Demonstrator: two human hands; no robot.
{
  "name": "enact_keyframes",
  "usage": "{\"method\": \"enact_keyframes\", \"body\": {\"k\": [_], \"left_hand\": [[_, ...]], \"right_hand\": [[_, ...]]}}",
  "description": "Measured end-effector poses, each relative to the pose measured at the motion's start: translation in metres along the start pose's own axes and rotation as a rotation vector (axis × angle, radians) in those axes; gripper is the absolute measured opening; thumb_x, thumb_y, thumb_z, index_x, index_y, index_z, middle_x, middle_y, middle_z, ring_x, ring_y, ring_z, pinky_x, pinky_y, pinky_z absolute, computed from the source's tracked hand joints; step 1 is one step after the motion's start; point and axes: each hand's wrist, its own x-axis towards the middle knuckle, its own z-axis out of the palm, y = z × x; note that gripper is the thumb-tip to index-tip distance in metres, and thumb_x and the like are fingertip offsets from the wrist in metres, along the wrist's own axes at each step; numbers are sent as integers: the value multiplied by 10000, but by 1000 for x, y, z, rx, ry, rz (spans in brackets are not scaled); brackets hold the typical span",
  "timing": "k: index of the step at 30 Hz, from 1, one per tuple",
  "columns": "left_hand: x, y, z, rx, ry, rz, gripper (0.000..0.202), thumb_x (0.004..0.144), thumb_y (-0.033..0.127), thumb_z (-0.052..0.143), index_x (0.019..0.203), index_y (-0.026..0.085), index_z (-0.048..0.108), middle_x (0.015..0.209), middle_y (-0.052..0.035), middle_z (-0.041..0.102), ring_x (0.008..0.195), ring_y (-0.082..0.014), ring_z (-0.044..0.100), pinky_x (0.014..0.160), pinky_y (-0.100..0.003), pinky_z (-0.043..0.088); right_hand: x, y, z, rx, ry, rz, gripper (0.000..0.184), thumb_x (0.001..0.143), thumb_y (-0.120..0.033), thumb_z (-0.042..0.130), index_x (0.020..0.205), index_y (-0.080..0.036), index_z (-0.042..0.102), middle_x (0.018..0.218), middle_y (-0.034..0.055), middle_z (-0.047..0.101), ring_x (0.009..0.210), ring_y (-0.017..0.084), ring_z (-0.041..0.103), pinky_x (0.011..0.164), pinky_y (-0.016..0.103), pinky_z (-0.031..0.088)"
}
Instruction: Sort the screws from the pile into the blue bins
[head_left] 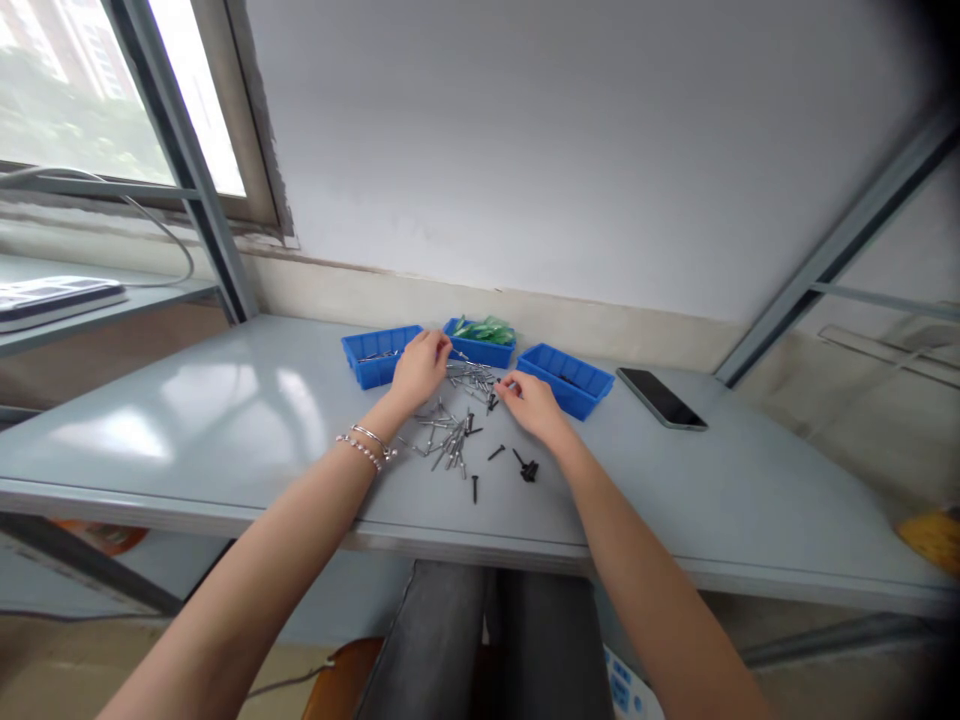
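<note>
The left hand (421,370) and right hand (534,408) curl almost shut just above a pile of metal screws (452,437) on the gray table (225,430). I cannot tell if they hold any. Three blue bins (566,382) sit just behind.

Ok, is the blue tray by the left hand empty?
Not empty: the blue tray holds a few metal nails lying inside it, just beside the left hand.
</note>
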Motion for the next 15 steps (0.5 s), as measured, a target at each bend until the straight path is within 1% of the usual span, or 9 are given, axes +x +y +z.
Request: {"method": "enact_keyframes", "body": {"k": [5, 8, 12, 15], "left_hand": [[4, -7, -8, 33, 88, -119, 178, 819, 242, 375, 855, 168, 532, 873, -77, 567, 786, -174, 506, 733, -302, 398], [6, -11, -11, 40, 136, -161, 181, 822, 226, 362, 865, 170, 528, 870, -78, 571, 767, -167, 505, 736, -301, 392], [7, -14, -13, 61, 144, -173, 190, 827, 214, 350, 876, 169, 528, 864, -79, 574, 782, -171, 504, 736, -302, 375], [6, -12, -15, 134, 152, -210, 204, 835, 230, 345, 891, 176, 533, 896, -87, 570, 825, -195, 501, 725, -325, 356]], "right_hand": [[-1, -1, -1, 19, -11, 0, 192, 790, -318, 456, 741, -181, 580, 678, 30, 574, 637, 141, 498, 581, 239, 341], [-2, -1, -1, 21, -16, -1, 195, 789, -318, 457, 740, -181, 586, 667, 31, 574, 627, 140, 497, 568, 236, 337], [-2, -2, -1, 15, -23, 1, 188, 792, -310, 460, 744, -182, 590, 652, 32, 573, 623, 140, 499, 573, 237, 339], [-2, -2, -1, 10, -29, -1, 181, 789, -305, 462, 740, -182, 586, 655, 31, 574, 627, 139, 500, 583, 239, 341]]}}
